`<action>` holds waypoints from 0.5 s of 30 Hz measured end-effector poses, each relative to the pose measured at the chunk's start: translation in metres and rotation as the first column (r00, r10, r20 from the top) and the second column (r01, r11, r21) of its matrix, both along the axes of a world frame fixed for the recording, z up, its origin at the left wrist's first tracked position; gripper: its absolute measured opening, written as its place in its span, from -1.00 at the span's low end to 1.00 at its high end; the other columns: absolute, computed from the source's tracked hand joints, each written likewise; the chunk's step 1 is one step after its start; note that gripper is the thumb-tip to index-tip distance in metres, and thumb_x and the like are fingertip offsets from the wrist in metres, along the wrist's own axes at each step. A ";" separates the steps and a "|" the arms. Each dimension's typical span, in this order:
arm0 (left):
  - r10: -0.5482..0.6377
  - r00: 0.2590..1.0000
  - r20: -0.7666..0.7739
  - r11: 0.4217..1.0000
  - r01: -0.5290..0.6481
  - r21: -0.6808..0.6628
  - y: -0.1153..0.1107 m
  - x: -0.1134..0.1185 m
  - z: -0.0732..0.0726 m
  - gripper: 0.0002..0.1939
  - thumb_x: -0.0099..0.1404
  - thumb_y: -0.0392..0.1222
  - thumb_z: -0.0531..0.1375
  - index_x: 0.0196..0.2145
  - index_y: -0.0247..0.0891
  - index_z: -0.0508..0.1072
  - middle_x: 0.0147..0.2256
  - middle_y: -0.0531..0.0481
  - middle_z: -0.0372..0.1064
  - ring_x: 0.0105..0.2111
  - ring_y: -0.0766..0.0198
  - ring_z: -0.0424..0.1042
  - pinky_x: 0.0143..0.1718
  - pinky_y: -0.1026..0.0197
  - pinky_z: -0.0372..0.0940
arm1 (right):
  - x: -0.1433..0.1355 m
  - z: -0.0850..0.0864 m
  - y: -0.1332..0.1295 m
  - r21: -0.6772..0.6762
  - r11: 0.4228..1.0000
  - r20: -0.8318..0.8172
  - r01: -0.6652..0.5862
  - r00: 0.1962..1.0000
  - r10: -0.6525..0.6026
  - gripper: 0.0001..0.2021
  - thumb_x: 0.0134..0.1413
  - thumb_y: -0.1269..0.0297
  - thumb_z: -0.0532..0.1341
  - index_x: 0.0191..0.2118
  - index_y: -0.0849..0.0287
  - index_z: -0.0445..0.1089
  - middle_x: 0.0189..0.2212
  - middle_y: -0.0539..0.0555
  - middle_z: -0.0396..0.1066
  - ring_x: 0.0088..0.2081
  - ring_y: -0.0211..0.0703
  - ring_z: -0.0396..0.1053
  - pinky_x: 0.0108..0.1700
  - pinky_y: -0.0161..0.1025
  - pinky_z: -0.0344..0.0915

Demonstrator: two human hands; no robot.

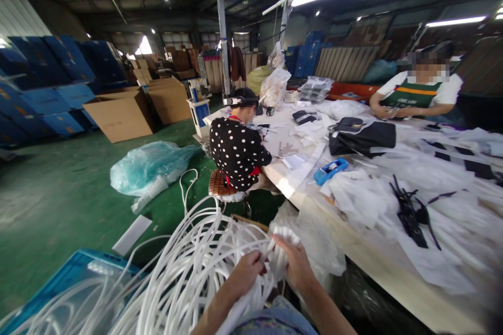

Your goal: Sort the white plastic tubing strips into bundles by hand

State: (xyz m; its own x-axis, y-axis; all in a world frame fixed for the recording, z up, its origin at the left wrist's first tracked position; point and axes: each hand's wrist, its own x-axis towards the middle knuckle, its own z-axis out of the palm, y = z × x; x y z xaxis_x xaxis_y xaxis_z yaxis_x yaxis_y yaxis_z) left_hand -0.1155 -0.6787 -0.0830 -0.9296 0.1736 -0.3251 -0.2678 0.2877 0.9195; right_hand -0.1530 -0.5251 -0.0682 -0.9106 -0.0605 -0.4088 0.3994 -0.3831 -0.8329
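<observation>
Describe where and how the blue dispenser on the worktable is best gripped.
Probably across its middle, from above: the blue dispenser is long and narrow and lies low on the worktable, so thumb and fingers can take its two long sides. The right hand would first need to let go of the white strands.

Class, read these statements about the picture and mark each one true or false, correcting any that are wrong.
1. The left hand and the right hand both hold white tubing. True.
2. The person in the spotted top is standing. False: that person is seated on a stool.
3. The teal plastic bag lies on the floor. True.
4. The large black bag lies on the floor. False: it is on the table.
</observation>
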 end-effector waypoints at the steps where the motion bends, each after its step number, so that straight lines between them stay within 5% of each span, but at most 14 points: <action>1: -0.007 1.000 0.001 1.000 0.007 -0.015 0.000 0.002 -0.001 -0.86 0.16 -0.09 0.07 -0.43 -0.17 0.35 -0.45 0.06 0.33 -0.31 0.13 0.38 -0.15 0.09 0.24 | -0.002 0.000 0.002 -0.016 0.999 0.019 0.035 0.999 -0.034 -0.64 -0.33 0.05 0.51 -0.42 0.10 0.45 -0.59 -0.02 0.48 -0.54 -0.05 0.43 -0.45 -0.16 0.39; 9: -0.038 0.998 -0.050 0.992 0.032 -0.119 0.009 0.008 0.006 -0.79 0.29 -0.01 -0.04 -0.46 -0.08 0.22 -0.44 0.03 0.25 -0.30 0.04 0.35 -0.12 0.00 0.21 | -0.015 -0.006 0.007 -0.063 0.985 0.068 0.158 0.986 -0.153 -0.58 -0.43 0.12 0.53 -0.33 0.09 0.48 -0.38 0.10 0.62 -0.32 0.11 0.57 -0.25 -0.04 0.52; 15: 0.049 0.991 -0.121 0.988 -0.065 -0.139 0.024 0.008 0.002 -0.77 0.25 0.03 0.02 -0.51 -0.04 0.13 -0.45 0.01 0.16 -0.30 -0.02 0.30 -0.07 -0.07 0.18 | -0.015 -0.017 0.006 -0.072 0.978 0.066 0.197 0.979 -0.192 -0.49 -0.44 0.09 0.54 -0.26 0.08 0.44 -0.32 0.11 0.61 -0.23 0.13 0.58 -0.17 -0.01 0.53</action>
